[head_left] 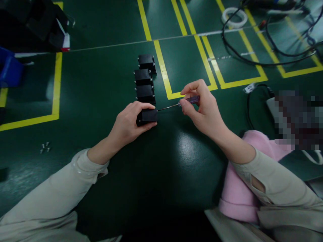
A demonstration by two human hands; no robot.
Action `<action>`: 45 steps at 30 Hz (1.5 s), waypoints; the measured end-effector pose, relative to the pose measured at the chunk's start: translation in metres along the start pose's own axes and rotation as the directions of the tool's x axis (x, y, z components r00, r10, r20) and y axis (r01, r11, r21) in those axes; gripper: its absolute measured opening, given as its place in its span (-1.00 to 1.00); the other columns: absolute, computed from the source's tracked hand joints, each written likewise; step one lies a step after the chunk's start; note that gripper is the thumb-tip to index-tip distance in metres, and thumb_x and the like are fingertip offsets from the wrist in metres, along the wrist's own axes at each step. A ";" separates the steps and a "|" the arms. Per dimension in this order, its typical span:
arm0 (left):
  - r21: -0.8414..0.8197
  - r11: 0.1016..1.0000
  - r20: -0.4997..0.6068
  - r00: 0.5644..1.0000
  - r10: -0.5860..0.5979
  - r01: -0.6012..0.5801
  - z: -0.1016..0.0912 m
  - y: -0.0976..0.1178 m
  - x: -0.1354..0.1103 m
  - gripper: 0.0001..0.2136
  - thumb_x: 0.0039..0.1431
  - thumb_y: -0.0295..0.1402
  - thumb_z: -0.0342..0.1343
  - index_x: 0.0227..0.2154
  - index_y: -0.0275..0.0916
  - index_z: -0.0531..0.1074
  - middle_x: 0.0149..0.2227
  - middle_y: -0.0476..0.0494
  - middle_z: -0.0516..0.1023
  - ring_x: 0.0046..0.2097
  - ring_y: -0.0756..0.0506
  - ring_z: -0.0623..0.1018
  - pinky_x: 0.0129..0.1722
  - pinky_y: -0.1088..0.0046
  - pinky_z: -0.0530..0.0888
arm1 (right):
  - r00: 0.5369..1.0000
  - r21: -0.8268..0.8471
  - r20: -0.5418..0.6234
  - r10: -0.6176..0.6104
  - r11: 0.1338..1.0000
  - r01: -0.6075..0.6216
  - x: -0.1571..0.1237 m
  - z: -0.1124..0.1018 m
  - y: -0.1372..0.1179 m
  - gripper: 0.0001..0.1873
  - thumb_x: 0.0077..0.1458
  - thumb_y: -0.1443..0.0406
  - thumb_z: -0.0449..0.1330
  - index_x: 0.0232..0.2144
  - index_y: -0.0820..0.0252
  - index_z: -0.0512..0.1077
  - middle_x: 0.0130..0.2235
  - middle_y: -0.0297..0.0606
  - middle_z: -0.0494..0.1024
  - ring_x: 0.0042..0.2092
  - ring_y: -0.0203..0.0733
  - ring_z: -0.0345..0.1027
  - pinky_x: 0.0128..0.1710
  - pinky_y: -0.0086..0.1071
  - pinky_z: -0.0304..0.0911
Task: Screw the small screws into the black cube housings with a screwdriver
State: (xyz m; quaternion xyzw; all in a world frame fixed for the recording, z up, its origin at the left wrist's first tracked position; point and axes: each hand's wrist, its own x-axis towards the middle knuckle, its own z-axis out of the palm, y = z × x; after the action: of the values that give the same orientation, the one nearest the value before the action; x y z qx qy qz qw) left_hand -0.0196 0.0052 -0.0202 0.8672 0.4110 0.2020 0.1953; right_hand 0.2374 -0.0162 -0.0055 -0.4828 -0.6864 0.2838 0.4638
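My left hand point(128, 124) is closed around a small black box point(148, 116), thumb and fingers pressing its long sides, on the dark green table. In my right hand point(202, 107) is a screwdriver point(190, 101) with a purplish handle. Its thin shaft points left, and the tip meets the upper right corner of the box, where a screw seems to sit. Beyond the held box, more black boxes stand in a row: a near one point(144, 92), a middle one point(142, 76) and a far one point(146, 61). Small silvery screws show at their corners.
Several loose screws point(45, 147) lie at the left. Yellow tape lines point(161, 67) mark the table. At the back right are a white tape roll point(234, 17) and black cables point(252, 62). A blue bin point(10, 67) stands far left; pink cloth point(239, 188) lies under my right forearm.
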 end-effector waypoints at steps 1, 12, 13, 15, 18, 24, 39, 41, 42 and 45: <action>-0.001 1.000 -0.002 1.000 0.004 -0.004 0.000 0.000 0.000 -0.64 0.25 -0.20 0.22 0.05 -0.19 0.39 -0.01 -0.16 0.54 -0.01 -0.20 0.54 0.00 0.24 0.47 | 1.000 0.000 0.006 -0.002 1.000 0.002 0.000 0.000 0.000 -0.86 0.28 0.16 0.17 -0.24 0.07 0.35 -0.33 -0.36 0.41 -0.33 -0.28 0.38 -0.29 -0.30 0.37; -0.002 1.000 -0.001 1.000 0.006 -0.006 -0.001 0.000 0.000 -0.64 0.25 -0.21 0.22 0.05 -0.19 0.38 0.00 -0.17 0.54 0.00 -0.19 0.54 0.01 0.25 0.46 | 1.000 -0.006 0.008 -0.029 1.000 0.029 0.001 -0.001 -0.003 -0.89 0.28 0.18 0.19 -0.22 0.07 0.37 -0.29 -0.33 0.45 -0.34 -0.27 0.36 -0.28 -0.28 0.38; -0.003 1.000 -0.002 1.000 0.007 -0.007 -0.001 0.000 0.000 -0.64 0.25 -0.21 0.22 0.05 -0.19 0.38 0.00 -0.17 0.54 0.00 -0.19 0.54 0.01 0.26 0.46 | 0.999 -0.008 0.014 -0.036 0.999 0.036 0.001 -0.001 -0.003 -0.89 0.29 0.19 0.18 -0.25 0.08 0.37 -0.32 -0.35 0.44 -0.34 -0.27 0.36 -0.28 -0.29 0.37; -0.005 1.000 -0.007 1.000 0.017 -0.017 0.000 0.000 0.000 -0.64 0.26 -0.21 0.22 0.05 -0.19 0.38 0.00 -0.17 0.54 0.00 -0.19 0.54 0.00 0.27 0.46 | 0.999 -0.004 0.015 -0.048 0.999 0.048 0.001 -0.001 -0.003 -0.89 0.30 0.21 0.17 -0.29 0.09 0.36 -0.36 -0.37 0.41 -0.35 -0.28 0.36 -0.28 -0.30 0.36; -0.006 0.999 -0.016 0.999 0.034 -0.035 0.000 -0.001 0.000 -0.64 0.25 -0.22 0.22 0.05 -0.21 0.38 0.00 -0.16 0.54 0.00 -0.19 0.54 0.00 0.28 0.46 | 0.999 0.014 0.003 -0.050 0.999 0.050 0.000 -0.001 -0.001 -0.94 0.29 0.26 0.16 -0.18 0.10 0.37 -0.33 -0.36 0.41 -0.34 -0.29 0.37 -0.26 -0.29 0.36; -0.002 0.999 -0.027 0.999 0.047 -0.047 0.001 -0.002 0.000 -0.63 0.25 -0.22 0.23 0.05 -0.22 0.40 0.00 -0.16 0.55 -0.01 -0.18 0.55 -0.01 0.28 0.46 | 0.999 -0.004 0.016 -0.034 0.999 0.034 0.001 -0.001 -0.002 -0.92 0.29 0.24 0.17 -0.20 0.11 0.37 -0.33 -0.38 0.41 -0.31 -0.30 0.38 -0.25 -0.32 0.36; -0.005 1.000 -0.018 0.999 0.028 -0.028 0.001 -0.001 0.000 -0.63 0.24 -0.21 0.23 0.05 -0.21 0.40 -0.01 -0.16 0.54 -0.01 -0.19 0.54 0.00 0.27 0.47 | 1.000 -0.020 0.016 -0.020 1.000 0.021 0.001 -0.001 0.000 -0.80 0.33 0.12 0.14 -0.16 0.11 0.41 -0.34 -0.36 0.44 -0.32 -0.29 0.39 -0.26 -0.32 0.39; -0.004 1.000 -0.010 1.000 0.019 -0.019 0.001 -0.001 0.000 -0.62 0.24 -0.21 0.23 0.06 -0.21 0.39 -0.01 -0.16 0.54 -0.01 -0.19 0.54 -0.01 0.27 0.47 | 1.000 -0.017 0.005 -0.017 1.000 0.017 0.000 -0.001 -0.001 -0.81 0.32 0.14 0.14 -0.12 0.09 0.40 -0.28 -0.34 0.46 -0.31 -0.29 0.39 -0.26 -0.32 0.40; -0.004 1.000 -0.009 1.000 0.018 -0.018 0.001 -0.001 0.000 -0.62 0.24 -0.21 0.23 0.06 -0.21 0.39 -0.01 -0.16 0.54 -0.01 -0.19 0.54 -0.01 0.27 0.47 | 1.000 -0.014 0.000 -0.017 1.000 0.017 0.000 0.000 -0.001 -0.82 0.32 0.16 0.15 -0.11 0.09 0.39 -0.25 -0.33 0.46 -0.31 -0.29 0.39 -0.26 -0.31 0.41; -0.004 1.000 -0.018 0.999 0.029 -0.029 0.000 0.000 0.000 -0.64 0.24 -0.22 0.22 0.05 -0.22 0.39 -0.01 -0.16 0.55 -0.01 -0.18 0.54 0.00 0.27 0.46 | 1.000 -0.007 -0.005 -0.028 1.000 0.028 0.000 0.000 -0.001 -0.82 0.29 0.19 0.18 -0.09 0.08 0.37 -0.23 -0.32 0.46 -0.30 -0.29 0.40 -0.25 -0.30 0.41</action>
State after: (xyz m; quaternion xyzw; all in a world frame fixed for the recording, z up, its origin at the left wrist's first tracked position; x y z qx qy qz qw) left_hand -0.0196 0.0055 -0.0206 0.8707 0.3997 0.2138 0.1906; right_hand 0.2373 -0.0167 -0.0050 -0.4756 -0.6928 0.2739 0.4677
